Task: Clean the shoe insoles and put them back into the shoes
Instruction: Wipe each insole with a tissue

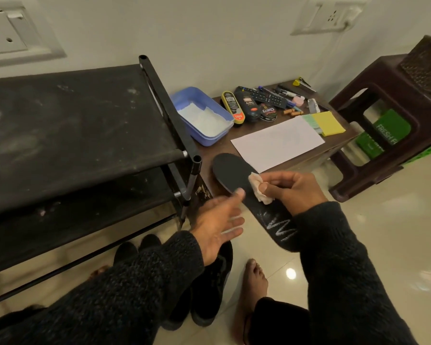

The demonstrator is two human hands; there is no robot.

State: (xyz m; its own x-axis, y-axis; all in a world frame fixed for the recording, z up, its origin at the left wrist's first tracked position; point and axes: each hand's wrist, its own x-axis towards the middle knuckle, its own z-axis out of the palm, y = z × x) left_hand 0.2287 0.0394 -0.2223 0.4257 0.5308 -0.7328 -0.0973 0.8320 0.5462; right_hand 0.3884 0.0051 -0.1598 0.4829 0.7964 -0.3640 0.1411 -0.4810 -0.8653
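A black insole (232,175) with white chalk-like marks near its heel end slants from the low table's front edge toward me. My right hand (291,188) pinches a crumpled white cloth (258,188) against the middle of the insole. My left hand (217,225) lies palm up with straight fingers, its thumb tip touching the insole's left edge. Black shoes (209,282) stand on the floor under my left forearm, partly hidden by it.
A black shoe rack (80,125) fills the left. The brown low table (217,145) carries a blue tub (199,115), polish containers (246,105), a remote, pens, white paper (276,140) and a yellow sponge (327,123). A brown plastic stool (388,100) stands at right. My bare foot (254,282) rests on the tiled floor.
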